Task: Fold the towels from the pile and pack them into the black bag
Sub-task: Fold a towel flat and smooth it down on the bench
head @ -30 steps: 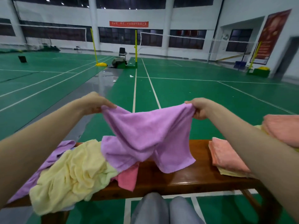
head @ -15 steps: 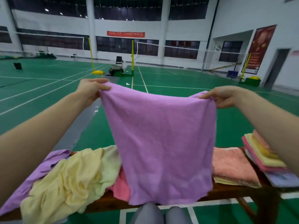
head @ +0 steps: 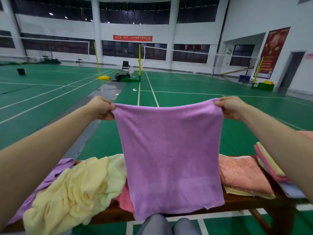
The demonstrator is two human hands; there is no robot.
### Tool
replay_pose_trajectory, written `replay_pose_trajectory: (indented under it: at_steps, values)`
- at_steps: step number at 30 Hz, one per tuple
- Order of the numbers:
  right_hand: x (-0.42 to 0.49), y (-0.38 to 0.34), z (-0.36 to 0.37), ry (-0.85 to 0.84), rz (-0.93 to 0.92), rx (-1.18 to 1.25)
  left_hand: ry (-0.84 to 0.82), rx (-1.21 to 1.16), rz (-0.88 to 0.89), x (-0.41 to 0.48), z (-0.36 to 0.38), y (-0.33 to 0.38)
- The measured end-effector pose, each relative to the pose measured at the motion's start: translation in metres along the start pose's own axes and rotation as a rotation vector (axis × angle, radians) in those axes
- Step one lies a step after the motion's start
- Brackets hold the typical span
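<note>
Purple towel [head: 171, 160] now hangs fully spread, both hands' fingers [head: 110, 107] pinching its corners.

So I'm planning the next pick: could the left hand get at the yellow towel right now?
Probably not yet. The left hand pinches a corner of the purple towel, as the right hand does. The yellow towel lies uncovered below that arm, so once freed, the way looks open.

Single head-mounted wide-angle view, facing forward and slightly down. Both hands are close ahead at mid-frame; the bench [head: 237, 203] lies below them, the court floor [head: 186, 85] beyond.
</note>
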State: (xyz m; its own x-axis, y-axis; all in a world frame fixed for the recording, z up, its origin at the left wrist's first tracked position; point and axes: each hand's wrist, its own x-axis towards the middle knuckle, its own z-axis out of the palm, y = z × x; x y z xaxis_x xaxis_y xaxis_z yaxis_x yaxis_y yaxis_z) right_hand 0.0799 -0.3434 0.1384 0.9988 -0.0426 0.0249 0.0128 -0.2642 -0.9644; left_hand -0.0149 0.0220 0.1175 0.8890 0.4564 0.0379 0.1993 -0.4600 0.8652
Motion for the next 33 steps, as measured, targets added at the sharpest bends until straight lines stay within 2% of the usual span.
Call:
replay_pose_trajectory:
  at_steps: [2,4,6,7,9,11,14,17,20,22,24,26,33]
  values:
    - [0.004,-0.004,0.001,0.066,-0.038,-0.086,0.057,-0.158,-0.03,0.004,0.005,0.002]
    - [0.005,-0.011,0.003,0.075,0.005,-0.119,0.097,-0.399,-0.084,0.004,0.013,0.008]
    - [0.004,-0.022,0.003,-0.052,0.116,-0.041,0.06,-0.721,-0.215,-0.004,0.021,0.017]
    - [0.001,-0.027,0.002,-0.129,0.163,0.036,0.033,-0.807,-0.265,-0.007,0.023,0.021]
    - [-0.004,-0.035,-0.002,-0.211,0.194,0.184,-0.013,-0.848,-0.325,-0.012,0.023,0.028]
    - [-0.007,-0.037,-0.009,-0.251,0.149,0.228,-0.042,-0.92,-0.374,-0.01,0.019,0.034]
    - [-0.009,-0.035,-0.015,-0.267,0.062,0.061,-0.167,-0.962,-0.347,-0.01,0.012,0.043]
    - [-0.009,-0.035,-0.02,-0.176,-0.009,-0.039,-0.133,-0.781,-0.208,-0.01,0.007,0.053]
    - [-0.007,-0.036,-0.029,-0.112,-0.101,-0.043,-0.017,-0.313,0.077,-0.003,0.001,0.053]
    - [-0.006,-0.035,-0.033,-0.018,-0.188,-0.209,0.073,0.03,0.251,-0.006,-0.005,0.053]
    - [-0.002,-0.034,-0.035,0.093,-0.284,-0.451,0.138,0.242,0.347,-0.008,-0.009,0.056]
    - [0.001,-0.033,-0.033,0.152,-0.325,-0.572,0.228,0.368,0.406,-0.006,-0.012,0.06]
    - [0.019,-0.022,-0.024,0.367,-0.367,-0.598,0.395,0.485,0.52,0.0,0.004,0.057]
